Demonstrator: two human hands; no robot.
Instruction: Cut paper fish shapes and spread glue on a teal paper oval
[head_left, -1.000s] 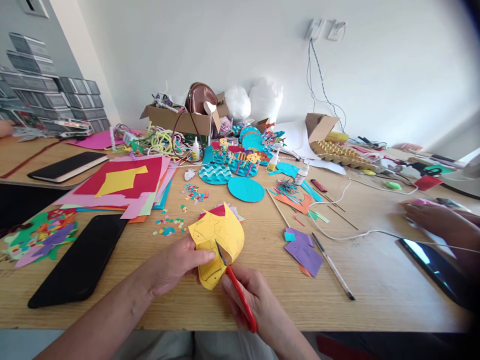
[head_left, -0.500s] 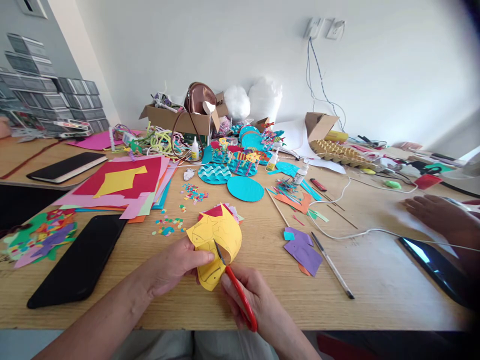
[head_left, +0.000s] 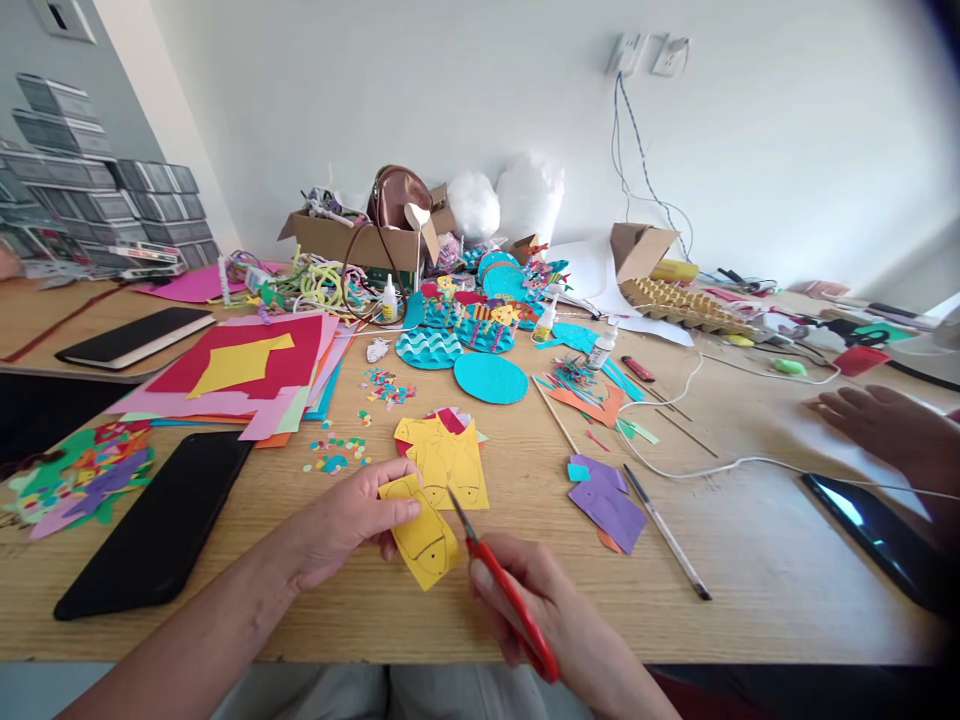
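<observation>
Standing here watching someone with scissors, so: the left hand [head_left: 367, 515] has a small yellow paper piece [head_left: 431, 550] pinched, thumb flat on top, fingers tucked mostly under it. It's got a fish drawn on it and sits just above the near middle of the desk [head_left: 322, 625]. The right hand [head_left: 525, 590] is curled round the red handles of the scissors [head_left: 536, 635], blades pointing away and looking nearly together, just right of the piece. A bigger yellow sheet [head_left: 472, 465] with more fish lies just beyond.

Handling-wise, I'd guess the paper is super light, a bit springy, not slippery, but easy to crease or tear. I'd pinch it by the left edge, away from the blades. Scissors look stiff; hold the handles only.
</observation>
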